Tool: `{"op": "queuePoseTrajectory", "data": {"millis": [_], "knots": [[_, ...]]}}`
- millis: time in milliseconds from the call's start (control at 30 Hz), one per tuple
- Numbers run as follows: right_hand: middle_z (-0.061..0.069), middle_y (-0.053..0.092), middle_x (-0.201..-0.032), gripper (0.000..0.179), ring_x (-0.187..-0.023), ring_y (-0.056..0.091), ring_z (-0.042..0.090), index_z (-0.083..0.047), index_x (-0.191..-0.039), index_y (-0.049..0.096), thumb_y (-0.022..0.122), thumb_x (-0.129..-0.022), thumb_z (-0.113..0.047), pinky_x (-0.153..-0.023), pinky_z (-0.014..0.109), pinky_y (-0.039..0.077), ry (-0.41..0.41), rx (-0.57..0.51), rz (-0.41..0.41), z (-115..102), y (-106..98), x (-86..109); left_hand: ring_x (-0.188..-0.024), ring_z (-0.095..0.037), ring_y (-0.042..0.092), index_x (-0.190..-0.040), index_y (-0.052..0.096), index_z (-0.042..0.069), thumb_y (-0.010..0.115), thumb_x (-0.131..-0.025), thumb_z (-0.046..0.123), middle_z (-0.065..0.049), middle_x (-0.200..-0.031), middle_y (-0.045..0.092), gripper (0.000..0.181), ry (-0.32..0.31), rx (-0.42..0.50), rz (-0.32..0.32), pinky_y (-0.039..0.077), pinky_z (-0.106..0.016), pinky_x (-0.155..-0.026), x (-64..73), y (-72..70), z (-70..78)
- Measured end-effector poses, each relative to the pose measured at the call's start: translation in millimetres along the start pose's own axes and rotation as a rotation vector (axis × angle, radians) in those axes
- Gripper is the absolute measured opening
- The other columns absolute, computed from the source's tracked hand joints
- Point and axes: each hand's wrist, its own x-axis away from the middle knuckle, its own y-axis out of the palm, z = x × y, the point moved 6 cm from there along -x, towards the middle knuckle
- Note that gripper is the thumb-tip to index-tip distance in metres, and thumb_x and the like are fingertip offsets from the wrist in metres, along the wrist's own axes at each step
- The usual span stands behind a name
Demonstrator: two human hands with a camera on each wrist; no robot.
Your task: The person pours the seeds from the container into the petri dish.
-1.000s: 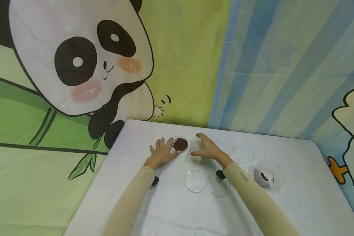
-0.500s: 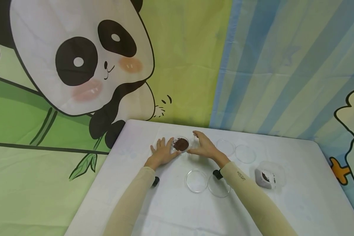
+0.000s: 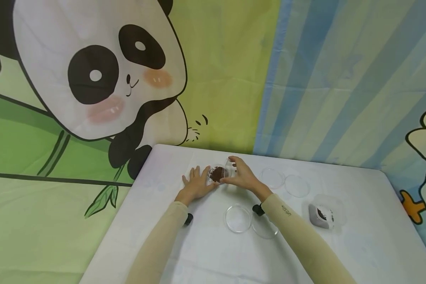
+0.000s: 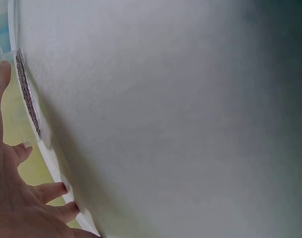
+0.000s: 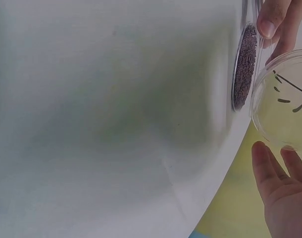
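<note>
In the head view a small clear dish with dark brown granules (image 3: 216, 173) stands on the white table. My left hand (image 3: 195, 186) holds it at its left side, thumb and forefinger round it, the other fingers spread on the table. In the left wrist view thumb (image 4: 1, 77) and forefinger lie at either end of the dish. To the right of it, my right hand (image 3: 244, 176) grips a clear round dish (image 5: 282, 104), tilted on edge beside the granules. The right wrist view shows fingers (image 5: 262, 163) at its rim; the right thumb cannot be made out there.
Two clear round dishes or lids, a near one (image 3: 238, 218) and another (image 3: 266, 228), lie near my right forearm. A pair of faint clear discs (image 3: 272, 178) lies farther back. A translucent box (image 3: 321, 216) with dark bits stands right. A printed curtain (image 3: 227, 79) hangs behind.
My right hand has moved left to the granule dish, bringing the clear dish up and tilting it beside it. My left hand stays at the granule dish.
</note>
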Motion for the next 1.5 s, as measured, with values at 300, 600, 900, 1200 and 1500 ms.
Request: {"op": "queuePoseTrajectory", "data": {"millis": [300, 600, 900, 1200, 1500], "knots": [[0.021, 0.038, -0.149, 0.098, -0.125, 0.051, 0.041, -0.003, -0.153, 0.033, 0.088, -0.078, -0.034, -0.098, 0.048, 0.048, -0.008, -0.013, -0.019, -3, 9, -9.5, -0.147, -0.049, 0.007, -0.161, 0.020, 0.024, 0.049, -0.091, 0.074, -0.027, -0.161, 0.014, 0.091, 0.007, 0.014, 0.009, 0.005, -0.078, -0.106, 2.2, -1.8, 2.1], [0.025, 0.039, -0.147, 0.100, -0.124, 0.047, 0.040, 0.000, -0.154, 0.033, 0.088, -0.078, -0.037, -0.099, 0.052, 0.044, -0.032, 0.067, -0.048, -9, 15, -17.5, -0.148, -0.048, 0.007, -0.161, 0.020, 0.025, 0.049, -0.090, 0.075, -0.026, -0.162, 0.014, 0.092, -0.003, 0.012, 0.005, 0.006, -0.077, -0.106, 2.5, -2.8, 2.3], [0.025, 0.038, -0.148, 0.102, -0.136, 0.036, 0.042, 0.001, -0.154, 0.030, 0.087, -0.079, -0.037, -0.109, 0.057, 0.034, 0.007, 0.155, -0.069, -6, 25, -26.3, -0.148, -0.046, 0.007, -0.162, 0.016, 0.023, 0.053, -0.089, 0.073, -0.024, -0.163, 0.013, 0.096, -0.010, 0.008, -0.010, 0.006, -0.076, -0.107, 1.3, -2.3, -0.4], [0.026, 0.043, -0.146, 0.105, -0.130, 0.040, 0.047, 0.000, -0.154, 0.030, 0.088, -0.077, -0.040, -0.107, 0.058, 0.034, 0.017, 0.295, -0.074, -10, 36, -32.5, -0.149, -0.044, 0.004, -0.161, 0.012, 0.006, 0.063, -0.081, 0.075, -0.023, -0.164, 0.009, 0.117, 0.018, 0.009, -0.050, 0.004, -0.075, -0.108, 2.5, -1.8, -2.4], [0.024, 0.043, -0.147, 0.110, -0.130, 0.040, 0.046, -0.006, -0.157, 0.025, 0.088, -0.075, -0.043, -0.106, 0.060, 0.034, 0.035, 0.391, -0.098, -9, 48, -39.0, -0.150, -0.043, 0.003, -0.160, 0.013, 0.004, 0.062, -0.081, 0.076, -0.022, -0.164, 0.007, 0.118, 0.014, -0.021, -0.075, 0.005, -0.073, -0.109, 7.1, -4.3, -2.0]]}}
